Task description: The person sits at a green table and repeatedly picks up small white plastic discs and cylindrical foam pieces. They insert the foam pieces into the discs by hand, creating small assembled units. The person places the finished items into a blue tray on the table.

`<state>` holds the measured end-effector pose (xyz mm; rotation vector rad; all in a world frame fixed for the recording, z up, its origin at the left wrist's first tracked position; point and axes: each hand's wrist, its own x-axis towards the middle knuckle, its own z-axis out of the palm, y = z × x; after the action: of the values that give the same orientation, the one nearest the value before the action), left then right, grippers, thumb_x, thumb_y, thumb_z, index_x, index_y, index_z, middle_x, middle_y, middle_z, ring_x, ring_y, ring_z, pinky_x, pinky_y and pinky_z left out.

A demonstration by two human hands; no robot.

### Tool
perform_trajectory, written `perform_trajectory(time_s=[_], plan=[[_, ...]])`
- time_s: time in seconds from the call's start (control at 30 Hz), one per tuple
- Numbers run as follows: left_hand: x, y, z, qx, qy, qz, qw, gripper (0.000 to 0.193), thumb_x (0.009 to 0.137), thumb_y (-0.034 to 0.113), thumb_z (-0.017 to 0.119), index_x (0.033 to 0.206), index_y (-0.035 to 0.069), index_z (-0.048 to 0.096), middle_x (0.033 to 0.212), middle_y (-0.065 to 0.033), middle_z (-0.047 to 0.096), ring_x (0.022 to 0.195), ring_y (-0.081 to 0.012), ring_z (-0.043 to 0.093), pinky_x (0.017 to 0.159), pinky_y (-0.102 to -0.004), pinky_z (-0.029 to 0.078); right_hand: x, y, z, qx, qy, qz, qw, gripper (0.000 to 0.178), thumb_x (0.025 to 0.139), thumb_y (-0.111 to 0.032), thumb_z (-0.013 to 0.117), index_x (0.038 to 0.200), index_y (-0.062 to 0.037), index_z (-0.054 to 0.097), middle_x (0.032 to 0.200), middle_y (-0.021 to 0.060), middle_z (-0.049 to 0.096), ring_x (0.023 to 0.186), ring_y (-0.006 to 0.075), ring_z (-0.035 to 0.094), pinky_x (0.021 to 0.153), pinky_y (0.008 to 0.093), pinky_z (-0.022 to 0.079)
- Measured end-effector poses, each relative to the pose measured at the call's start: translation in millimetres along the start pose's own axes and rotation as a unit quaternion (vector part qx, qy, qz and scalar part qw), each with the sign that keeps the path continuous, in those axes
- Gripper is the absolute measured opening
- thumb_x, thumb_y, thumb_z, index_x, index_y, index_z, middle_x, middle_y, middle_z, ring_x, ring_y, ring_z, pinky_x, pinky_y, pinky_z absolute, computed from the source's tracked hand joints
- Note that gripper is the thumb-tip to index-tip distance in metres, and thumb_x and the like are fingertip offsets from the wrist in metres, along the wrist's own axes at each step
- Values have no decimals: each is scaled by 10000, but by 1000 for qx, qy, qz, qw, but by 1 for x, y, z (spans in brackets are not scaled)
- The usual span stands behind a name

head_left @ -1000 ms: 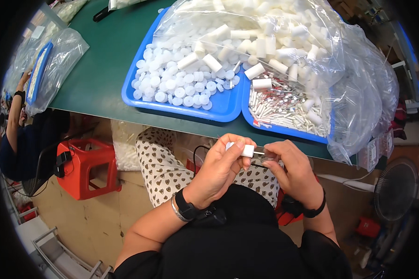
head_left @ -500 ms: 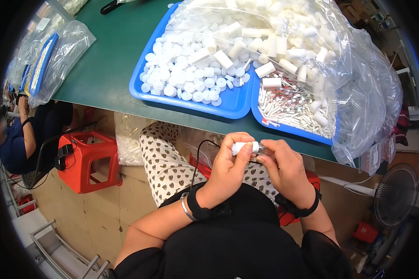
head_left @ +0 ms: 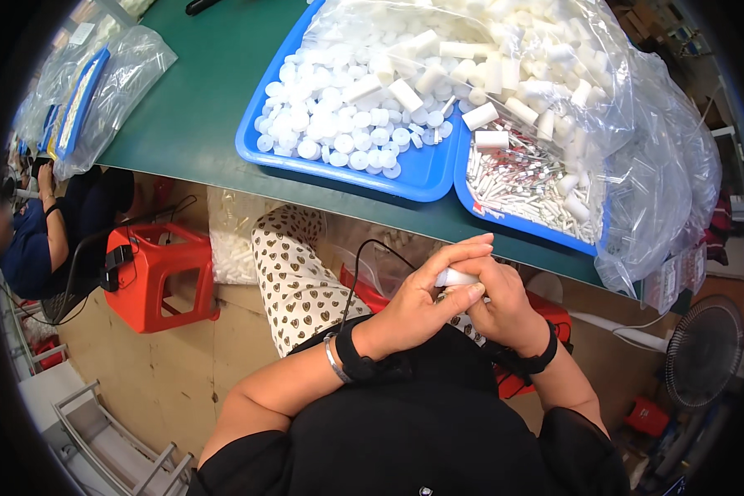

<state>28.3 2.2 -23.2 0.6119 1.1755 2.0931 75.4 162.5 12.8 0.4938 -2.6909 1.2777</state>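
Above my lap, close to the table's front edge, my two hands come together around a small white plastic cylinder [head_left: 453, 279]. My left hand [head_left: 422, 302] closes on it, its thumb along the near side and its fingers reaching over toward the right hand. Fingers of my right hand [head_left: 507, 304] curl over the right end of the piece and cover it. Only a short white stretch shows between the hands.
On the green table [head_left: 190, 124], a blue tray [head_left: 417, 183] holds white discs and cylinders; another blue tray [head_left: 546, 236] holds small thin parts. Clear plastic bag [head_left: 661, 157] drapes over both. A red stool [head_left: 161, 285] and a fan [head_left: 703, 351] stand around; a co-worker [head_left: 37, 248] sits left.
My hands have closed in over the white cylinder, hiding most of it. The right fingers have moved left over its end, and the left fingers have straightened and stretched out.
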Motion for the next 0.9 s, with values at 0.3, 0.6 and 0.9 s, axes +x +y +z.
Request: perform_trajectory(time_s=[0.3, 0.6, 0.9], plan=[[9, 8, -11, -320, 53, -125, 938, 565, 1073, 349, 271, 1541, 33, 253, 1572, -131, 320, 1406, -238, 371, 1163, -401, 301, 14, -1, 11, -62, 70, -1, 996, 276, 869, -68, 683, 1100, -1, 547, 883, 155, 633, 776, 341, 653, 657, 403, 520], [-10, 1, -6, -393, 66, -186, 898, 512, 1065, 352, 373, 1479, 51, 367, 1546, -90, 362, 1406, -229, 370, 1162, -418, 327, 0, 0, 22, -98, 31, 5, 995, 196, 881, -63, 644, 1045, 12, 566, 829, 151, 623, 677, 324, 642, 560, 389, 498], [-14, -8, -13, -380, 127, -173, 900, 436, 1071, 400, 350, 1359, 90, 454, 1479, -90, 435, 1378, -262, 405, 1155, -447, 343, 1, -4, 51, -56, 75, 80, 992, 251, 885, -90, 653, 1090, 9, 546, 870, 185, 640, 684, 384, 643, 575, 437, 518]])
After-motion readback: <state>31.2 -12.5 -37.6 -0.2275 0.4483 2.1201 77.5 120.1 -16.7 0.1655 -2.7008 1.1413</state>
